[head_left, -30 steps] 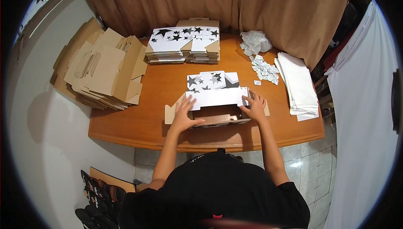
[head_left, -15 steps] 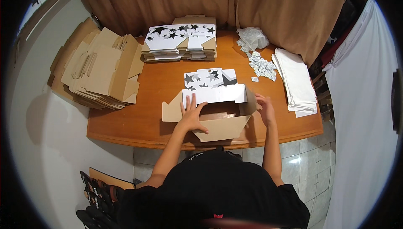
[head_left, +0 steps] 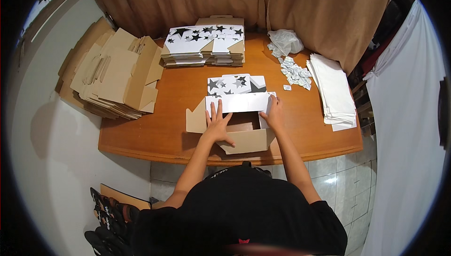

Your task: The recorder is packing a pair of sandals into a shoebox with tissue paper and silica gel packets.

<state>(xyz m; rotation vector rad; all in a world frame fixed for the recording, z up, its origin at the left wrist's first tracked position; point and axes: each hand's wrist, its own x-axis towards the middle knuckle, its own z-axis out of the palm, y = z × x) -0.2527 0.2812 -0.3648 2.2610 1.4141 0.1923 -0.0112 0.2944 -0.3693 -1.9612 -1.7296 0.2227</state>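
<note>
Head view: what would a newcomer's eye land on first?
Probably the partly folded star-print box at the front centre of the wooden table, with the left hand spread over its left side and the right hand at its right wall. Next, likely the flat brown cardboard stack at far left and the scattered small packets at right rear.

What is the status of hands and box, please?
Left hand spread on box, left side. Right hand on right side. Box partly folded, open. Sachets apart, not blocking.
</note>
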